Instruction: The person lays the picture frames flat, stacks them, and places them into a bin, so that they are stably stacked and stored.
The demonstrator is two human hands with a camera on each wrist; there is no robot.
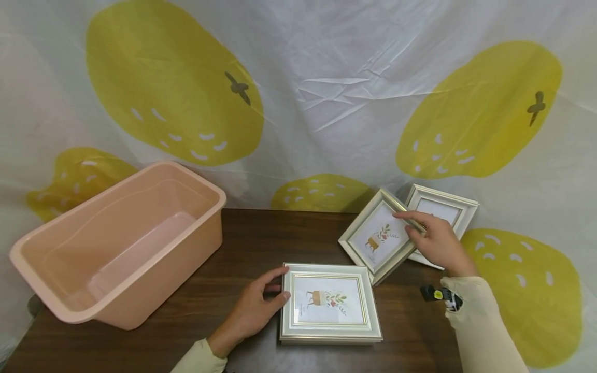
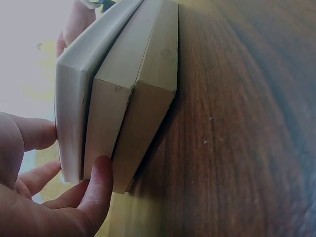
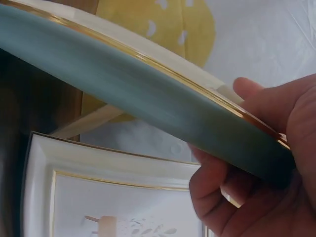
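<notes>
Nearest me, a cream, gold-lined picture frame (image 1: 330, 302) tops a flat stack; my left hand (image 1: 254, 311) pinches its left edge, steadying it. Farther right, my right hand (image 1: 436, 242) grips a tilted cream frame (image 1: 379, 235), lifting it off another frame (image 1: 443, 210). Far left sits a pink plastic tub (image 1: 118, 243).
</notes>
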